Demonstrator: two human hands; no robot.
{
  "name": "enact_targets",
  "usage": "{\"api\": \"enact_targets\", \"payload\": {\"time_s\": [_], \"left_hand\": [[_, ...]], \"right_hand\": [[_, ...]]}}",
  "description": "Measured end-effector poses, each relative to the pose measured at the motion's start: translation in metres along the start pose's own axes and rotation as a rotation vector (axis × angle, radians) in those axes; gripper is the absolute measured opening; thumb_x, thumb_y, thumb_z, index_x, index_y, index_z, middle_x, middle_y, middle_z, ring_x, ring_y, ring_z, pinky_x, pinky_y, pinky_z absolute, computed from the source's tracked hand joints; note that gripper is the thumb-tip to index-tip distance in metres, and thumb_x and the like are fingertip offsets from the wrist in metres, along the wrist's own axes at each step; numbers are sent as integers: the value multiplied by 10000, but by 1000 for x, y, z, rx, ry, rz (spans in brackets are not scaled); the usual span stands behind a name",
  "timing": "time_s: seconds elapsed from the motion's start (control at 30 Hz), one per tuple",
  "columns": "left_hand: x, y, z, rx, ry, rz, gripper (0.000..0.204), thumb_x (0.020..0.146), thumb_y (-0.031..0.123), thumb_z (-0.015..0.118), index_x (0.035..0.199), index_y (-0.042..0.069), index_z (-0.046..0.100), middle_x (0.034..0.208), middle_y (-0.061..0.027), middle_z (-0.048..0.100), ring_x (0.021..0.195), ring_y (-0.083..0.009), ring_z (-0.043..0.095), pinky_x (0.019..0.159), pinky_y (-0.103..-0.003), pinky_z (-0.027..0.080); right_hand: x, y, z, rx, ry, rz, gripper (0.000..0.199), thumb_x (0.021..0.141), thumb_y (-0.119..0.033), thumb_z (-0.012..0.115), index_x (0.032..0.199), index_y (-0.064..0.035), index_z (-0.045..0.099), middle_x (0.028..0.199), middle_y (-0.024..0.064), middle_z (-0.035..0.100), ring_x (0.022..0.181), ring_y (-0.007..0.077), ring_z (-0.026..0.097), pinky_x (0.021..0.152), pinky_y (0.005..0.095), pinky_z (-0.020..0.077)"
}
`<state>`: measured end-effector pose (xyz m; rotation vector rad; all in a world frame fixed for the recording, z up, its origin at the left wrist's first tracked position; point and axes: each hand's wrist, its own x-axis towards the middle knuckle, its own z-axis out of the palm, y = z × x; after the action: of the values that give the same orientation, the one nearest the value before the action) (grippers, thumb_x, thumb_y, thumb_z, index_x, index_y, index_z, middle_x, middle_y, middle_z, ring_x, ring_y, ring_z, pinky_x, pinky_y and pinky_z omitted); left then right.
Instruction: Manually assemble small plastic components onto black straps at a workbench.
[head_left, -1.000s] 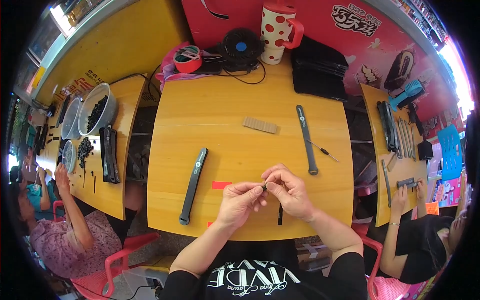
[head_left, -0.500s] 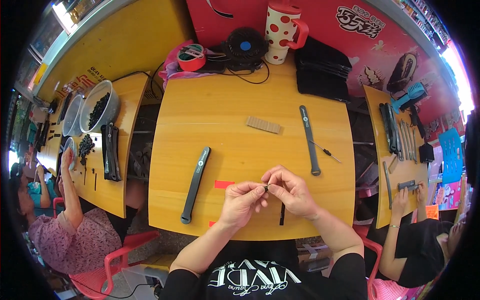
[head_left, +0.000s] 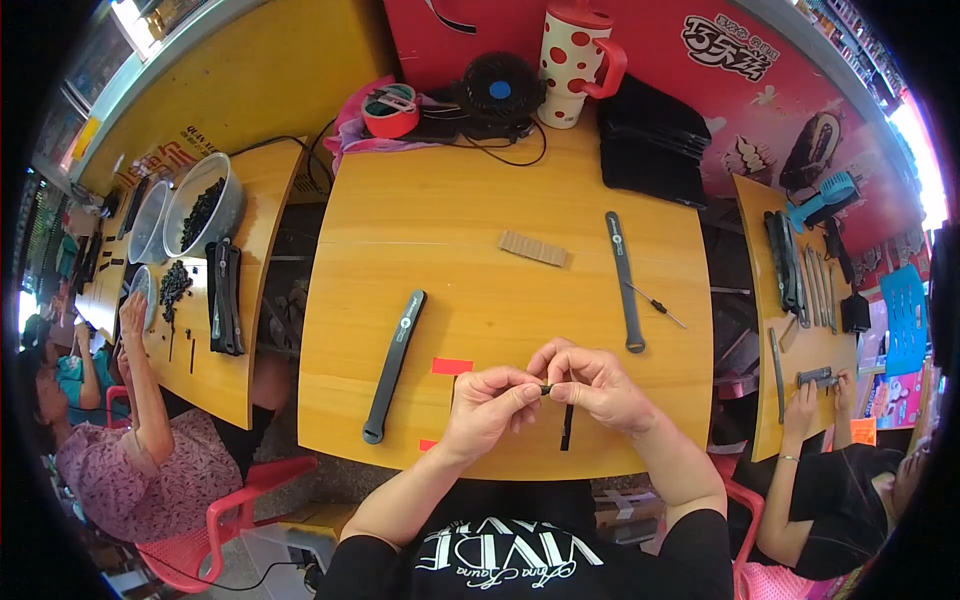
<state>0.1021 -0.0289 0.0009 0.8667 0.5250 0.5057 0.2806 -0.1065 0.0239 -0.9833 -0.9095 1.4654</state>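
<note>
Close to the front edge of the table, my left hand [head_left: 486, 408] and my right hand [head_left: 598, 390] meet fingertip to fingertip. Both pinch one small black piece [head_left: 545, 389], mostly covered by the fingers and too small to name. A narrow black strip [head_left: 567, 428] lies on the wood just below my right hand. Left of my hands rests a long dark strap [head_left: 395, 365] with a loop end. A second such strap [head_left: 625, 280] lies beyond my right hand, with a thin black-handled tool [head_left: 655, 302] beside it.
Red tape pieces [head_left: 452, 366] mark the table [head_left: 470, 300]. Further back are ribbed brown cardboard [head_left: 534, 249], a small black fan [head_left: 499, 86], a dotted tumbler [head_left: 572, 68], stacked black fabric [head_left: 652, 150] and a tape roll [head_left: 390, 112]. People sit at side tables, left and right.
My hands stay pinched together, and the fingertips have turned slightly so that more of the small black piece shows. The whole view has shifted a little.
</note>
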Motion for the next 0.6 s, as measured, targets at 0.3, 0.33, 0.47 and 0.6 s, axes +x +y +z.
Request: {"api": "enact_targets", "payload": {"time_s": [0.3,0.33,0.47,0.6], "left_hand": [[-1,2,-3,60,-19,-22,96,913,84,638,892,1,681,709,-46,656,559,-92,612,438,-189,446],[-1,2,-3,59,-15,-21,96,913,84,638,892,1,681,709,-46,656,559,-92,612,438,-189,446],[-2,2,0,-5,-2,-56,111,913,98,640,877,0,675,709,-55,653,558,-101,614,441,-194,451],[-1,0,-2,-59,-25,-62,122,920,106,633,880,-2,671,726,-64,655,574,-109,622,455,-199,462]], "right_hand": [[0,-3,1,-167,-33,-27,71,876,15,583,827,-27,554,1089,74,539,982,136,506,869,288,418],[0,-3,1,-181,-36,-17,71,874,17,584,827,-27,553,1087,73,538,973,136,503,856,286,418],[-1,0,5,-172,13,-12,81,868,18,591,814,-29,553,1076,70,538,949,135,503,831,283,419],[-1,0,5,-211,18,-40,83,862,16,614,808,-28,568,1059,67,540,930,128,506,813,278,425]]}}
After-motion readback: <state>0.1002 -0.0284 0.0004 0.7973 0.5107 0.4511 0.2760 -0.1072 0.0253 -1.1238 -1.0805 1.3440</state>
